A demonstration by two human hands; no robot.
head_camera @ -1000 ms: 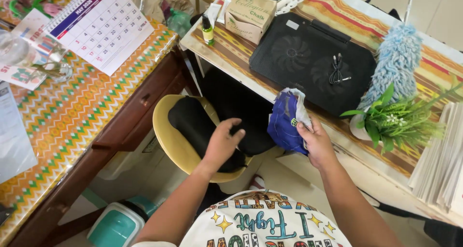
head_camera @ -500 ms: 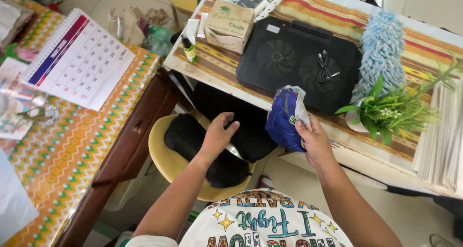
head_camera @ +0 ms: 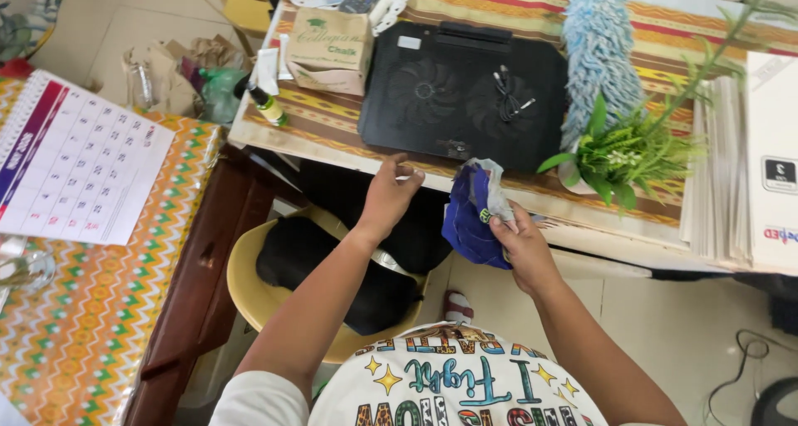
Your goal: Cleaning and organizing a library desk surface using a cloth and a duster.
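A cluttered home corner, where a worktop under a striped orange-and-yellow cloth carries a flat black laptop cooling pad, a brown cardboard box, a fluffy blue duster and a small green potted plant. The right hand is clenched around a crumpled blue cloth just off the worktop's edge; the left hand, fingers loosely curled, touches that edge beside the pad. Wiping seems in hand; bringing cloth to surface looks the likely need.

The striped surface carries a black cooling pad, cardboard box, blue duster, potted plant and paper stack.
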